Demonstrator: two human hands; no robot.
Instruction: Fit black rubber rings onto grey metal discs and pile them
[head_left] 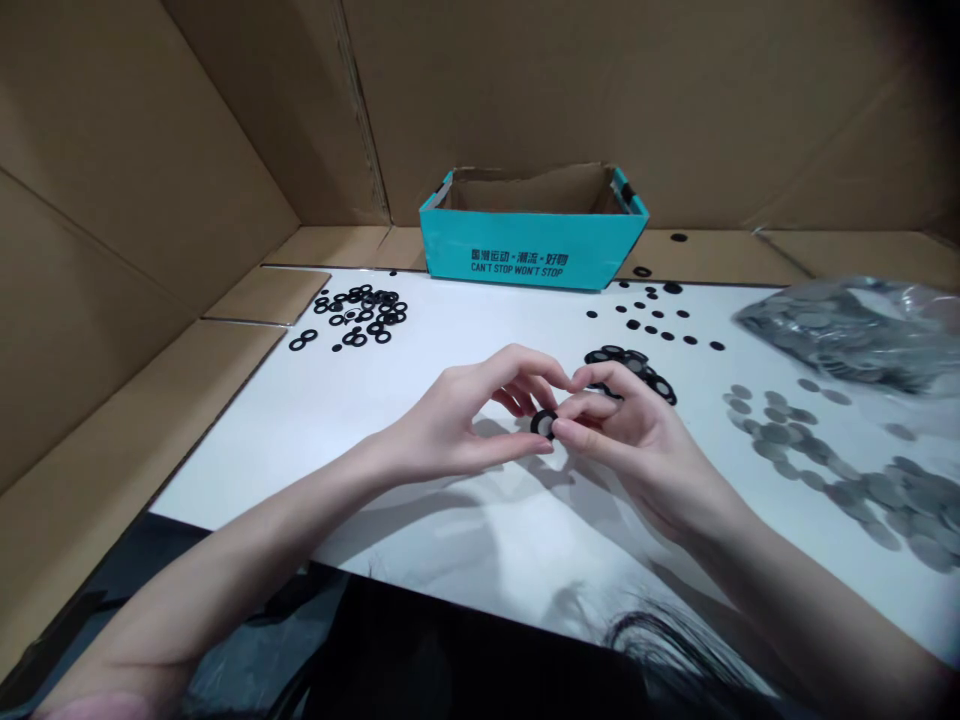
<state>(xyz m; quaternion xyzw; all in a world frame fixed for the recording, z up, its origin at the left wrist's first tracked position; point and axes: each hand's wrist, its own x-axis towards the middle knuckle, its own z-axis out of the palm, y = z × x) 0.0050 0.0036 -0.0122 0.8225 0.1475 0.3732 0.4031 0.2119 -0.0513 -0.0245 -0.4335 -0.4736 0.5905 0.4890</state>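
Note:
My left hand [465, 420] and my right hand [637, 435] meet above the middle of the white table top [420, 480]. Between their fingertips they pinch a small black ring with a grey disc in it [543, 424]. Both thumbs press on it from below, and the fingers curl over it. Just behind my right hand lies a pile of black rings with grey centres [637, 368]. Grey mesh discs [840, 470] are scattered to the right of my right hand.
A teal cardboard box [534, 250], open at the top, stands at the back. Several empty black rings [360, 315] lie at the back left and small black dots [652, 315] at the back right. A clear bag of grey discs [855, 335] lies far right. Cardboard walls surround the table.

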